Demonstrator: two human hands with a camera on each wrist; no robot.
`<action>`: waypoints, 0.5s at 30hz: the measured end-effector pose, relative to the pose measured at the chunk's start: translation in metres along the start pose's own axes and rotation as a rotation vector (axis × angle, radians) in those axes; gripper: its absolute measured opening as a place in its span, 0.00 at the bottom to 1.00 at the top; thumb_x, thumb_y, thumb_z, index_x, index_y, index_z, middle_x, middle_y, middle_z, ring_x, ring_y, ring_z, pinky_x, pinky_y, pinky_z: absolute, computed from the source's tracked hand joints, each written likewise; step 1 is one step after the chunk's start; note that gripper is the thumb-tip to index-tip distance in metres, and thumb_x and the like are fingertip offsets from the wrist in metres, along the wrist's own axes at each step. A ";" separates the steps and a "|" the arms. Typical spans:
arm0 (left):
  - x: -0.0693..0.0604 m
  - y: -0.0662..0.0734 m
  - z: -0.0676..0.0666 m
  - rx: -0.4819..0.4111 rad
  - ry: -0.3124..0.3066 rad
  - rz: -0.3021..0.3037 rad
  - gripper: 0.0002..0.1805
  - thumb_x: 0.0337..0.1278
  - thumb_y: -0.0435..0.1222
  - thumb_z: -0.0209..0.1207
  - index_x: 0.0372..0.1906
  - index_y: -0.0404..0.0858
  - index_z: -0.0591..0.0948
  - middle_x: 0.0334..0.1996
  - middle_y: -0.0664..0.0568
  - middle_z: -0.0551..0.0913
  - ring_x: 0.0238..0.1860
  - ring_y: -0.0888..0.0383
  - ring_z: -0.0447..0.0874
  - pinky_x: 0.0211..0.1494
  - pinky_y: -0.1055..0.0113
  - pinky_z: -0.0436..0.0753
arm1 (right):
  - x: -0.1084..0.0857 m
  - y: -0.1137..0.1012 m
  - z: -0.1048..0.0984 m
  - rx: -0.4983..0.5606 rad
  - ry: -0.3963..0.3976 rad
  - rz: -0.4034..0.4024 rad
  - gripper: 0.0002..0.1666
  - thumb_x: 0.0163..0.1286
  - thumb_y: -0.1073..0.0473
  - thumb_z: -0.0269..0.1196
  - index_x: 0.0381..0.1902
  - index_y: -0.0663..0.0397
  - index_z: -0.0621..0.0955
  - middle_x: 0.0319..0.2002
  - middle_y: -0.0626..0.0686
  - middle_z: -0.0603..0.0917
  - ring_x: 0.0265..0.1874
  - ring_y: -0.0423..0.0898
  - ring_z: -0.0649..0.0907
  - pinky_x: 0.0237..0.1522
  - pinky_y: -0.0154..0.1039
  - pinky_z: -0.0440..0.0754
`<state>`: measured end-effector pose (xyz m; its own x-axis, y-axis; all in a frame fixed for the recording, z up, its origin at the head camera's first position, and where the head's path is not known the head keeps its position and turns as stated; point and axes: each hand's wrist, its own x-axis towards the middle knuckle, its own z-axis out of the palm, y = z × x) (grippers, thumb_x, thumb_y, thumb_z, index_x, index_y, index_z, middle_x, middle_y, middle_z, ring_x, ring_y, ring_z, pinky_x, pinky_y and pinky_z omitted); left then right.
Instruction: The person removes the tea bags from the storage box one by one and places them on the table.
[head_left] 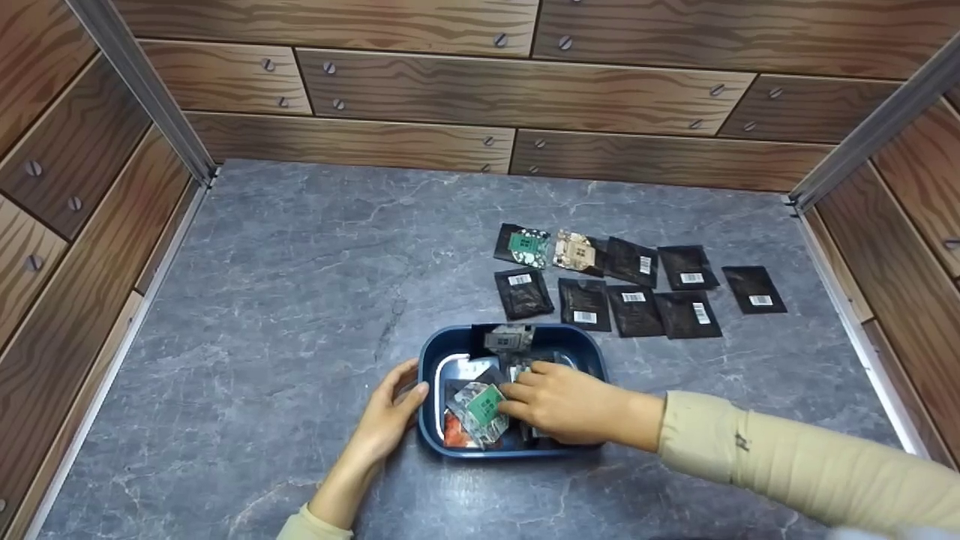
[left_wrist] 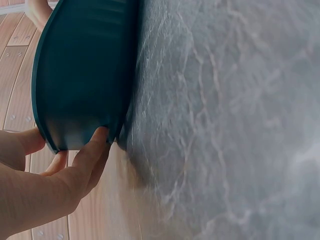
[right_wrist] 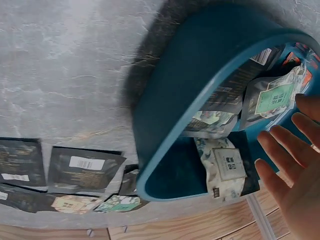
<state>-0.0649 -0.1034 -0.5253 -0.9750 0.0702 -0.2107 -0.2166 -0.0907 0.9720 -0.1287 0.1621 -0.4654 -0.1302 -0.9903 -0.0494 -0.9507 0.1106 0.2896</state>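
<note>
A blue plastic box [head_left: 592, 341] holds several small packets. My left hand [head_left: 386, 416] grips the box's left end; in the left wrist view its thumb meets the rim and its fingers [left_wrist: 90, 155] lie along the outer wall. Inside the box reaches my right hand [head_left: 566, 401], its fingers slightly bent and spread, with no packet visibly between them. Beside its fingertips lies a green-labelled packet [right_wrist: 275, 97] on top of other packets. A pale-labelled packet [right_wrist: 230, 167] leans up against the far wall of the box. The right hand hides part of the contents.
Behind and right of the box, several flat packets lie in two rows on the grey marbled table [head_left: 300, 300]. Most show black barcoded backs, like the rightmost packet [head_left: 754, 289]; a green-labelled one [head_left: 523, 244] lies far left. Wood-patterned walls [head_left: 450, 90] enclose the table.
</note>
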 end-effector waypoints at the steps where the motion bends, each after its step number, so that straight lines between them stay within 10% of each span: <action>1: 0.000 0.000 0.000 0.000 -0.001 -0.002 0.28 0.72 0.31 0.51 0.71 0.25 0.61 0.66 0.26 0.65 0.66 0.34 0.67 0.63 0.51 0.77 | 0.003 0.000 0.000 -0.009 -0.009 -0.008 0.25 0.60 0.57 0.66 0.56 0.49 0.82 0.53 0.50 0.84 0.45 0.46 0.83 0.48 0.40 0.80; 15: 0.000 0.000 0.000 -0.018 -0.005 0.001 0.28 0.73 0.31 0.51 0.71 0.25 0.61 0.67 0.26 0.65 0.66 0.35 0.68 0.61 0.53 0.78 | 0.034 -0.009 0.008 -0.094 -0.142 -0.038 0.26 0.67 0.50 0.60 0.63 0.47 0.78 0.59 0.51 0.81 0.51 0.47 0.82 0.52 0.41 0.79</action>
<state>-0.0647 -0.1033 -0.5257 -0.9750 0.0747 -0.2095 -0.2168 -0.1090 0.9701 -0.1265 0.1280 -0.4772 -0.1395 -0.9708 -0.1951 -0.9261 0.0582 0.3728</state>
